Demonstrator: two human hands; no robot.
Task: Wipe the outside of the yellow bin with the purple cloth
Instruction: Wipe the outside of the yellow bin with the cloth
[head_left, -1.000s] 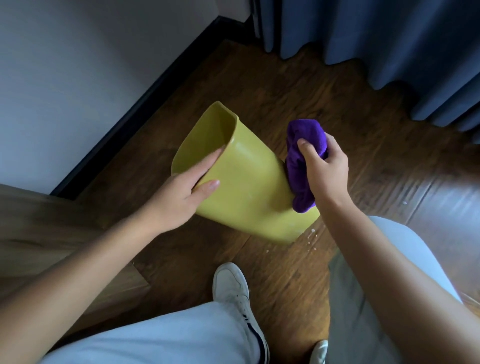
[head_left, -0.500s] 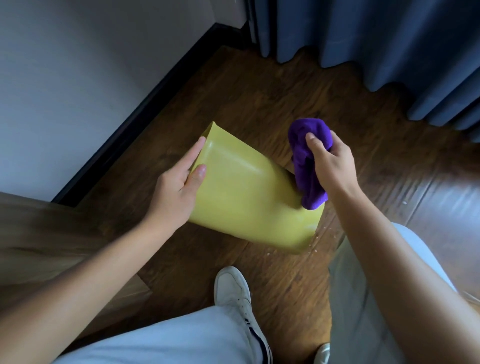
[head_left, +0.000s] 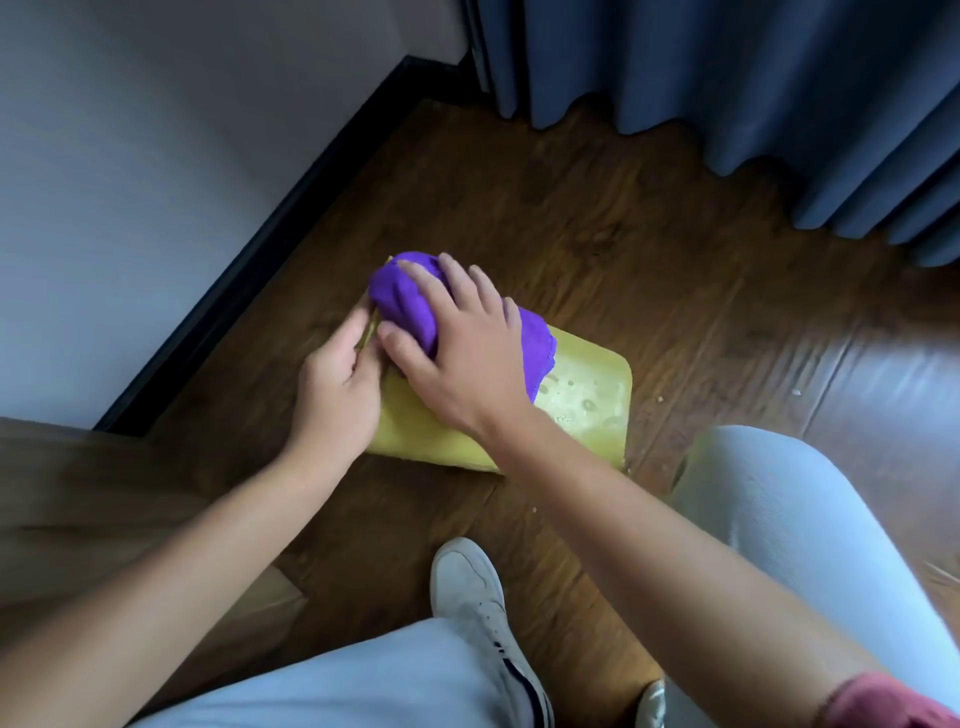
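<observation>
The yellow bin (head_left: 587, 410) lies on its side on the wooden floor, base toward the right, with wet spots on its upper face. My left hand (head_left: 335, 384) grips the bin's rim at its left end. The bunched purple cloth (head_left: 402, 301) sits on the bin's upper side near that rim. My right hand (head_left: 462, 353) covers the cloth, fingers spread over it and thumb tucked against its near side, pressing it onto the bin. The bin's opening is hidden behind my hands.
A white wall with a dark baseboard (head_left: 249, 260) runs along the left. Blue curtains (head_left: 727, 78) hang at the back right. Wooden furniture (head_left: 78, 509) stands at the near left. My white shoe (head_left: 472, 587) and knees are just below the bin. Small white specks dot the floor.
The bin has tipped from tilted down flat onto its side. My right hand moved the cloth from the bin's right side across to its upper face near the rim.
</observation>
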